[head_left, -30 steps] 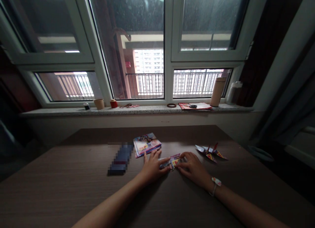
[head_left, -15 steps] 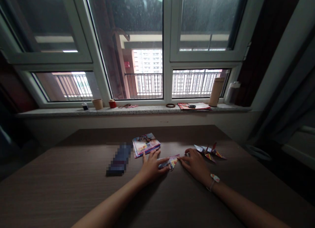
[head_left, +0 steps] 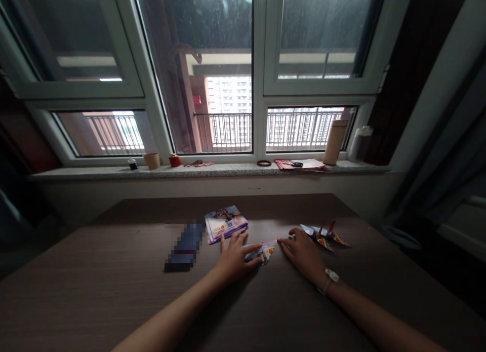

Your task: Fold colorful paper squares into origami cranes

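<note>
A small folded piece of printed paper point(head_left: 268, 250) lies on the table in front of me, its pointed corner toward the right. My left hand point(head_left: 234, 256) rests with fingers spread; the thumb and index finger press on the paper's left part and cover some of it. My right hand point(head_left: 304, 250) is palm down, fingers apart and slightly bent, with a fingertip right at the paper's corner; whether it touches is hard to tell. Behind my left fingers is a stack of printed sheets point(head_left: 226, 223). Folded paper cranes point(head_left: 327, 236) stand just beyond my right hand.
A dark pixelated object point(head_left: 185, 248) lies left on the brown table point(head_left: 94, 271). Along the windowsill point(head_left: 231, 169) are a paper cup point(head_left: 152, 160), a red spool point(head_left: 174, 160), a bracelet point(head_left: 264, 163), scissors point(head_left: 297, 164) on papers, a tan flask point(head_left: 335, 142) and a clear bottle point(head_left: 359, 144).
My right fingertips have shifted slightly right along the paper's corner. My left hand stays on the paper. The camera view has moved a little.
</note>
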{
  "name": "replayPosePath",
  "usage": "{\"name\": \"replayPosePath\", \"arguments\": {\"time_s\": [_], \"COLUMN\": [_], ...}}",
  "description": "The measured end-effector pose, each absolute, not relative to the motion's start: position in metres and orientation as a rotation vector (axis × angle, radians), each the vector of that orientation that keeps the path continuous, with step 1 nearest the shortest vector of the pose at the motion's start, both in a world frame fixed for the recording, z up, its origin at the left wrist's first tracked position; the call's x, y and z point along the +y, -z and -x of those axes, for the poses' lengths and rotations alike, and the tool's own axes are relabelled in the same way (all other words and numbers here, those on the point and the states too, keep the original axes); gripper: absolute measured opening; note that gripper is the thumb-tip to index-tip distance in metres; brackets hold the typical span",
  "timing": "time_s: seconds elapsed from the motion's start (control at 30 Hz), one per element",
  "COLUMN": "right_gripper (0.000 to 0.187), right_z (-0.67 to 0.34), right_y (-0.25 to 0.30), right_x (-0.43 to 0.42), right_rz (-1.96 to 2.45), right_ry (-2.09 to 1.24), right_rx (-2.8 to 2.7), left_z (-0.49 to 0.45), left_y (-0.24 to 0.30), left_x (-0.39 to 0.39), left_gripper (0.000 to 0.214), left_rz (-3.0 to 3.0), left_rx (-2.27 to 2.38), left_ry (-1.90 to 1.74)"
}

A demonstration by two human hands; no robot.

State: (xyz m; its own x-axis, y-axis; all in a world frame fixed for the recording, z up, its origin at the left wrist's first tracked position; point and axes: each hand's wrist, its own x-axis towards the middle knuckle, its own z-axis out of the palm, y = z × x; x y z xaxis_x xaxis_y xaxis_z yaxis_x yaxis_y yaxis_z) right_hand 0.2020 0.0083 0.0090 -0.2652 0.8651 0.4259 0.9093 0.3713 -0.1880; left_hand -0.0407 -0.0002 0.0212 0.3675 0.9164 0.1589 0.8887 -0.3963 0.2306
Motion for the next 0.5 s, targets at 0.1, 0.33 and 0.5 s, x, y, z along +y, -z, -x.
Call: {"name": "replayPosePath", "arguments": {"time_s": [0.1, 0.33, 0.5], "right_gripper": [0.027, 0.026, 0.027], "right_z": [-0.2027, -0.2029, -0.2014], "right_y": [-0.0095, -0.0109, -0.0106], "right_x": [0.008, 0.0065, 0.008], "right_rz": [1.491, 1.461, 1.458], "right_ry": [0.067, 0.028, 0.052], "right_rx": [-2.188, -2.178, -2.157], "left_z": [0.0417, 0.0457, 0.0459], "left_y": [-0.0216, -0.0241, -0.0239], "left_x": [-0.0014, -0.0056, -0.0048], "left_gripper": [0.043, 0.044, 0.042], "left_rz": [-2.52, -2.594, -2.586], "left_rx": [1.648, 1.473, 1.453], "left_ry": [-0.413, -0.392, -0.384]}}
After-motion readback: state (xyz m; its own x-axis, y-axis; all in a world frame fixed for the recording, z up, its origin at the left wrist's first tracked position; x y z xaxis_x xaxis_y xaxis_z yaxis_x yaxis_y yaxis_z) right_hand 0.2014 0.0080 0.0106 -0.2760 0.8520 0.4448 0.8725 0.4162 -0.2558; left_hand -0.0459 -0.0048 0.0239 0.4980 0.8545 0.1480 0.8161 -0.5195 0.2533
